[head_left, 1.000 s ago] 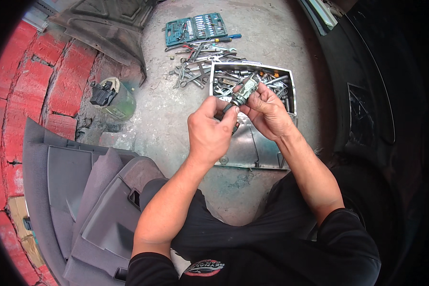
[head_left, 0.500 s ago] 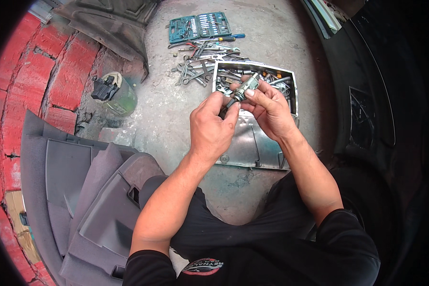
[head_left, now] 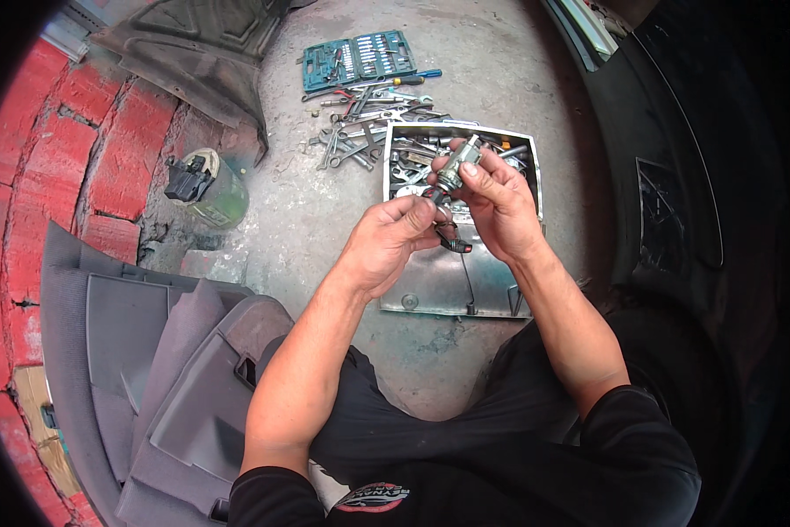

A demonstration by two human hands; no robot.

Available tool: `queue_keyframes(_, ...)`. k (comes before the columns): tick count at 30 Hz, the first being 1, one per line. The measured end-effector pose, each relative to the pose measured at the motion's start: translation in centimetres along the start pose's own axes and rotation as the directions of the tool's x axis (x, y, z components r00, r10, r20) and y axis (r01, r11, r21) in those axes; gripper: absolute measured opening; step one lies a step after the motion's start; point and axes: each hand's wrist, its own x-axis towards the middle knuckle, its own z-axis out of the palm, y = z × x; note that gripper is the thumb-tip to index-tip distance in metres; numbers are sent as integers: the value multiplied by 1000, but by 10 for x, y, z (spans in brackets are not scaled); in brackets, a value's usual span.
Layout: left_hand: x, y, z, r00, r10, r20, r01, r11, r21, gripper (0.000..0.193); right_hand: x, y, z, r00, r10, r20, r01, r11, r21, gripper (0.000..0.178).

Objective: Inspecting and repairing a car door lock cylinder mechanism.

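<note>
Over the toolbox, my right hand (head_left: 505, 211) is closed round a metal lock cylinder (head_left: 453, 173), thumb on top and fingers behind. My left hand (head_left: 382, 241) pinches the dark head of a key (head_left: 435, 198) at the cylinder's lower end; whether the blade is fully inside is hidden by the fingers. A black fob (head_left: 453, 243) with a reddish tip dangles below the left fingers. Beneath my hands stands the open metal toolbox (head_left: 537, 180), holding wrenches and sockets, its lid (head_left: 430, 285) folded toward me.
Loose wrenches (head_left: 355, 145) and a screwdriver (head_left: 410, 81) lie on the concrete beyond the toolbox, near a teal socket set case (head_left: 357, 61). A greenish container (head_left: 224, 198) stands left. Grey door panels (head_left: 202, 413) lean at my left; a dark car body (head_left: 676, 193) borders the right.
My left hand has rotated and its fingers have opened out somewhat, bringing the hanging fob into sight. The cylinder stays in my right hand. The whole view has shifted slightly.
</note>
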Motion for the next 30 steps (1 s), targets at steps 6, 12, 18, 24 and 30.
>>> queue_keyframes(6, 6, -15, 3, 986, 161, -36, -163, 984, -65, 30, -2, -1, 0, 1000, 21, 22, -21, 1000, 3, 42)
queue_keyframes(12, 5, -7, 29, 908, 296, -296, -184, 918, 352, 21, -1, -2, 0, 999, -44, 5, 44, 984, -170, 39)
queue_keyframes(18, 7, -5, 26, 596, 784, 176, -228, -45, 973, 33, -1, 1, 3, 999, -43, -26, 41, 997, -73, 33)
queue_keyframes(24, 9, -7, 23, 591, 756, 282, -222, -184, 958, 36, 2, 1, 0, 989, 32, -144, -38, 999, -33, 22)
queue_keyframes(30, 8, -7, 22, 655, 706, 271, -141, -238, 961, 40, 2, 4, -3, 985, 80, -151, -83, 996, -15, 21)
